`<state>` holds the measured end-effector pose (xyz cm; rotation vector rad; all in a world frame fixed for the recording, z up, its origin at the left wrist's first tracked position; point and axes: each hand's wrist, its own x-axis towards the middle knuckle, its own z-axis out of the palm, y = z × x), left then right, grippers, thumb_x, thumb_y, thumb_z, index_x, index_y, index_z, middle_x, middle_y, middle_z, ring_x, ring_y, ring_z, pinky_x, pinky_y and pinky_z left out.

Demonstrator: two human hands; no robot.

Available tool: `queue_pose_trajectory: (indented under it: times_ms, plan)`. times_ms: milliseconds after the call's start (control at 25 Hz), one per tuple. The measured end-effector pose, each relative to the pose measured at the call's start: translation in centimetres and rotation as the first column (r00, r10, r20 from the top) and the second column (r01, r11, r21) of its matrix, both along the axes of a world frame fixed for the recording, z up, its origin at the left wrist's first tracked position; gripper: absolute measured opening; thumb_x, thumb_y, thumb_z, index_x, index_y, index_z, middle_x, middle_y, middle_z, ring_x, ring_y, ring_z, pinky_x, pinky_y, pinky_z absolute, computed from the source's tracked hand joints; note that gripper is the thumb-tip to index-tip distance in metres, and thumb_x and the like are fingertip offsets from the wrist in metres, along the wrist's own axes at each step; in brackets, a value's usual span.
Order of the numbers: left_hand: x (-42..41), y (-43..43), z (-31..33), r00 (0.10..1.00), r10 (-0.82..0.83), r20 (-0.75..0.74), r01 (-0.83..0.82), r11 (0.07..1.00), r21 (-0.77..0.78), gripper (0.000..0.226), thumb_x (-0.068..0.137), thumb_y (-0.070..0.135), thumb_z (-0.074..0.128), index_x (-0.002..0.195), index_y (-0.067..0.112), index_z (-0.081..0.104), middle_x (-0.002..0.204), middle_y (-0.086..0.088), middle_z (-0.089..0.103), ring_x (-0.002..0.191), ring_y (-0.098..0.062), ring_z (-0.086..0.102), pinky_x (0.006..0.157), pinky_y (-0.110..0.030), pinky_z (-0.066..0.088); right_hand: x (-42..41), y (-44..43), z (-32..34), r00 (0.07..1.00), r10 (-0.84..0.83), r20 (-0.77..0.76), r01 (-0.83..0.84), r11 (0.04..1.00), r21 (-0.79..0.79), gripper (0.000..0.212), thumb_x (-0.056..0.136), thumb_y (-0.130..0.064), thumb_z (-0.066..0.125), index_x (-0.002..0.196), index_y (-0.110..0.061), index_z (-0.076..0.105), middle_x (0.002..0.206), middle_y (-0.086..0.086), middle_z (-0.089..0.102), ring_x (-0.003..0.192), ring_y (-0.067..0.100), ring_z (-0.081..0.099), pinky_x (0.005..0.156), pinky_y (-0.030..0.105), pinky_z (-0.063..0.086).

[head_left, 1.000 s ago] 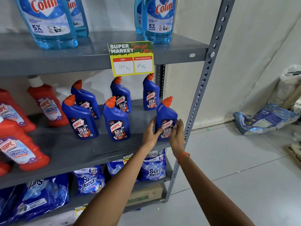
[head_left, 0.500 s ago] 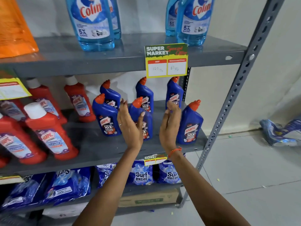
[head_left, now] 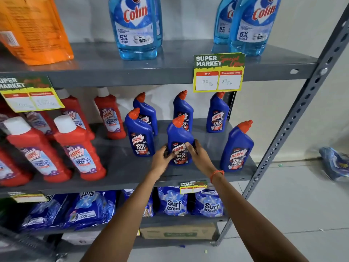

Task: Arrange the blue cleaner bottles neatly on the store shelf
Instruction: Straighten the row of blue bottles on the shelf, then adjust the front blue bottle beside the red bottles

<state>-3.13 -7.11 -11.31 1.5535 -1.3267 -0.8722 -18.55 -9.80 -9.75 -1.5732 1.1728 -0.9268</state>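
Observation:
Several blue Harpic cleaner bottles with orange caps stand on the grey middle shelf (head_left: 120, 167). My left hand (head_left: 162, 159) and my right hand (head_left: 198, 156) grip the front middle bottle (head_left: 179, 135) from both sides at its label. Another front bottle (head_left: 140, 137) stands to its left. A third front bottle (head_left: 237, 148) stands alone near the shelf's right end. Behind them stands a back row: back left bottle (head_left: 146, 110), back middle bottle (head_left: 184, 108), back right bottle (head_left: 217, 114).
Red Harpic bottles (head_left: 79, 148) fill the shelf's left half. Light-blue Colin bottles (head_left: 136, 27) and an orange pack (head_left: 35, 31) stand on the upper shelf, with a price tag (head_left: 219, 72) on its edge. Surf Excel bags (head_left: 173, 203) lie below. The metal upright (head_left: 294, 120) bounds the right side.
Both hands left the right-end bottle, rose open in front of the shelf, then closed on the front middle bottle. The camera view shifted left and closer.

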Motion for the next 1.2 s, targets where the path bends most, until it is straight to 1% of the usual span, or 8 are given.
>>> queue_pose_trajectory:
  times_ms: [240,440,560,760,960,1040,1120,1200]
  plan:
    - [-1.9,2.1,-0.7,1.0,-0.018,-0.01,0.017,0.999,-0.033,0.046,0.084,0.022,0.065,0.125,0.004,0.053,0.116,-0.013,0.065,0.099,-0.015,0.06,0.065,0.002,0.045,-2.0,3.2,-0.8,0.993,-0.024,0.117,0.029,0.999,-0.036,0.021,0.095,-0.03,0.045,0.115,-0.024,0.048,0.098,-0.008,0.062,0.09,0.002,0.06,0.069,0.003,0.047]
    - [-2.3,2.8,-0.6,0.999,-0.035,-0.036,0.033,0.999,-0.03,0.046,0.084,0.022,0.065,0.124,0.005,0.051,0.12,-0.014,0.064,0.106,-0.019,0.061,0.078,-0.015,0.05,-2.4,3.8,-1.0,0.988,-0.026,0.153,0.031,0.999,-0.031,0.025,0.095,-0.027,0.046,0.119,-0.021,0.047,0.106,0.0,0.062,0.097,0.014,0.061,0.074,0.01,0.052]
    - [-2.0,2.9,-0.6,0.996,-0.061,-0.067,0.061,0.998,-0.01,0.058,0.083,0.024,0.066,0.133,0.01,0.042,0.133,-0.013,0.056,0.123,-0.025,0.053,0.095,-0.031,0.047,-1.8,4.3,-0.8,0.978,-0.079,0.194,0.083,0.996,-0.015,0.041,0.092,-0.037,0.048,0.13,-0.025,0.039,0.131,0.004,0.053,0.123,0.019,0.051,0.094,0.023,0.051]
    - [-0.7,3.7,3.6,0.995,0.103,-0.018,-0.105,0.973,-0.206,0.073,0.085,0.032,0.062,0.145,0.023,0.022,0.155,0.001,0.027,0.14,-0.012,0.025,0.11,-0.029,0.027,2.0,6.5,5.0,0.873,-0.346,0.344,0.468,0.792,-0.392,0.049,0.093,-0.034,0.04,0.138,-0.02,0.031,0.146,0.003,0.037,0.137,0.008,0.031,0.113,0.024,0.029]
    - [2.4,3.8,6.0,0.971,0.221,-0.093,-0.24,0.886,-0.396,0.061,0.09,0.033,0.054,0.143,0.024,0.028,0.146,-0.006,0.044,0.133,-0.017,0.042,0.11,-0.037,0.037,7.4,6.8,8.8,0.901,-0.236,0.363,0.413,0.724,-0.553,0.042,0.093,-0.005,0.042,0.135,-0.007,0.036,0.142,0.006,0.041,0.136,0.016,0.034,0.115,0.023,0.026]
    - [4.4,3.7,5.5,0.959,0.261,-0.112,-0.284,0.864,-0.415,0.055,0.091,0.029,0.053,0.141,0.022,0.031,0.14,0.002,0.049,0.122,0.001,0.049,0.104,-0.021,0.042,9.8,6.3,8.5,0.924,-0.186,0.333,0.354,0.743,-0.567,0.04,0.093,-0.002,0.041,0.133,-0.004,0.039,0.14,0.013,0.045,0.133,0.015,0.036,0.112,0.012,0.022]
    - [5.9,3.4,4.5,0.949,0.3,-0.102,-0.315,0.861,-0.4,0.053,0.093,0.023,0.052,0.141,0.02,0.031,0.136,0.007,0.046,0.115,0.019,0.045,0.097,-0.006,0.038,11.4,5.4,7.2,0.943,-0.148,0.298,0.294,0.791,-0.537,0.041,0.093,-0.003,0.04,0.134,-0.006,0.038,0.141,0.013,0.044,0.132,0.015,0.039,0.112,0.021,0.03]
    - [7.6,2.8,2.9,0.932,0.351,-0.092,-0.361,0.87,-0.336,0.057,0.093,0.024,0.051,0.143,0.015,0.025,0.144,-0.003,0.042,0.13,-0.001,0.042,0.108,-0.023,0.038,12.9,4.1,5.3,0.959,-0.124,0.253,0.237,0.842,-0.485,0.042,0.094,-0.005,0.04,0.135,-0.008,0.037,0.141,0.012,0.044,0.13,0.018,0.042,0.111,0.034,0.037]
